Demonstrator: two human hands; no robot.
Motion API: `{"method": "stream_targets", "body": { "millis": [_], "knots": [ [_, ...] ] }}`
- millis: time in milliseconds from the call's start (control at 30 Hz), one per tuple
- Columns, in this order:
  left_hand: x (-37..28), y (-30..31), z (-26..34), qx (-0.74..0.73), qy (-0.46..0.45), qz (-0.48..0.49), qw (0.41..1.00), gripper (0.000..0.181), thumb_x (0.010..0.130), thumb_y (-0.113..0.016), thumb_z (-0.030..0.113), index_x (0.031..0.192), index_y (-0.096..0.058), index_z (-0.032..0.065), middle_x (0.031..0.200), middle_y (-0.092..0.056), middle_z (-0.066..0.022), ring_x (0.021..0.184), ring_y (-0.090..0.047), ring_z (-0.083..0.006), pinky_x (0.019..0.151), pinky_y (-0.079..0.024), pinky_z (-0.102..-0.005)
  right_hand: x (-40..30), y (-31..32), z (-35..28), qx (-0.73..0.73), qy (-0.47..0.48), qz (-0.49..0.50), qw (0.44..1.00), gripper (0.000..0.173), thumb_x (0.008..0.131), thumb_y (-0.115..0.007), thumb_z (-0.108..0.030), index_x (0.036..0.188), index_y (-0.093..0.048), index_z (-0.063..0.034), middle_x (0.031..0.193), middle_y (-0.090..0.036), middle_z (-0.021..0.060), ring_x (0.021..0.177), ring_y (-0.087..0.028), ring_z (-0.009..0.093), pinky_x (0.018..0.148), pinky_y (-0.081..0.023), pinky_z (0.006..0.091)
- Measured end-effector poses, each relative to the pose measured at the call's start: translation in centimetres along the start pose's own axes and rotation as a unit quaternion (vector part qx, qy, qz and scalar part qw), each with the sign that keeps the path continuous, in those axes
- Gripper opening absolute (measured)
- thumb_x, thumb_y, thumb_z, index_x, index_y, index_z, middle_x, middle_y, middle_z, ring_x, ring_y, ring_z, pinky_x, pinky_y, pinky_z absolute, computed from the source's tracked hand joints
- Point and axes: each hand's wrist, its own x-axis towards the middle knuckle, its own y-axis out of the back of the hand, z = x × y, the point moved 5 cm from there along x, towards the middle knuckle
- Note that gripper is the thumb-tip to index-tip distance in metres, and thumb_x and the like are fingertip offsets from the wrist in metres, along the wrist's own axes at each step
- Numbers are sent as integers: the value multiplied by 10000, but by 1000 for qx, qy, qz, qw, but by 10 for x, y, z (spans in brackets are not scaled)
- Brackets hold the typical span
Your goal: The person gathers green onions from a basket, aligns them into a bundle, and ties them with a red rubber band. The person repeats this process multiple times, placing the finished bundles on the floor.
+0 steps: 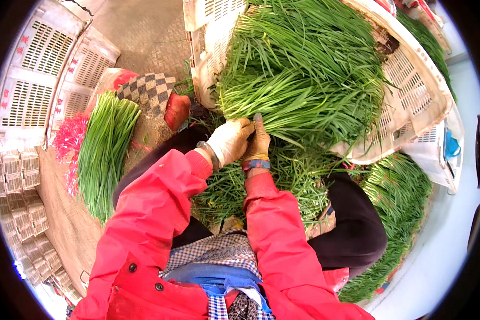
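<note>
My left hand (231, 139), in a pale, soiled covering with a dark bangle at the wrist, meets my right hand (260, 138) at the near edge of a heap of garlic chives (280, 96). The fingers of my left hand are curled, and what lies inside them is hidden. Alongside the chive blades my right thumb points up, and that hand closes on a few of them. Stained fingers and a patterned band mark the right hand and wrist. The heap lies in a tipped white plastic crate (414, 86), its pale stem ends mostly towards the left.
Loose chive trimmings (228, 192) cover the ground between my knees. A chive bundle (104, 156) lies at left beside pink ties (70, 138) and a checkered cloth (150, 92). Stacked slatted crates (44, 52) line the left. Tied chive bundles (396, 200) lie at right.
</note>
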Motion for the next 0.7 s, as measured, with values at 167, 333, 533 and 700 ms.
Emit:
{"method": "stream_targets", "body": {
  "millis": [167, 333, 533, 700],
  "knots": [
    [6, 40, 2, -214, 218, -81, 949, 413, 817, -718, 257, 1113, -632, -18, 919, -693, -121, 823, -627, -136, 774, -520, -321, -28, 28, -43, -141, 43, 34, 988, 288, 798, -667, -75, 1057, -607, 34, 939, -649, 83, 741, -641, 244, 627, -549, 357],
    [4, 12, -42, -164, 127, -37, 978, 1176, 668, -858, 354, 1490, -79, 38, 1415, -380, -197, 1320, -303, -237, 1118, -215, -333, -57, 31, -50, -219, 24, 37, 975, 289, 783, -649, -29, 1059, -626, 52, 949, -661, 95, 762, -643, 219, 683, -539, 338],
    [-16, -20, -16, -441, 292, -163, 833, 967, 728, -801, 167, 1481, -201, 71, 1206, -564, -74, 989, -548, -146, 819, -461, -265, -81, -5, -81, -401, 93, -88, 907, 221, 771, -674, -68, 953, -659, 57, 906, -687, 74, 778, -632, 156, 726, -511, 303],
    [-25, 12, -21, -649, 213, -10, 730, 779, 723, -741, 42, 1405, -366, 61, 1128, -577, -32, 942, -567, -127, 822, -481, -264, -90, -87, -97, -462, 161, -228, 841, 299, 756, -682, -121, 1014, -634, 23, 949, -694, 99, 839, -641, 183, 785, -502, 310]
  ]
}}
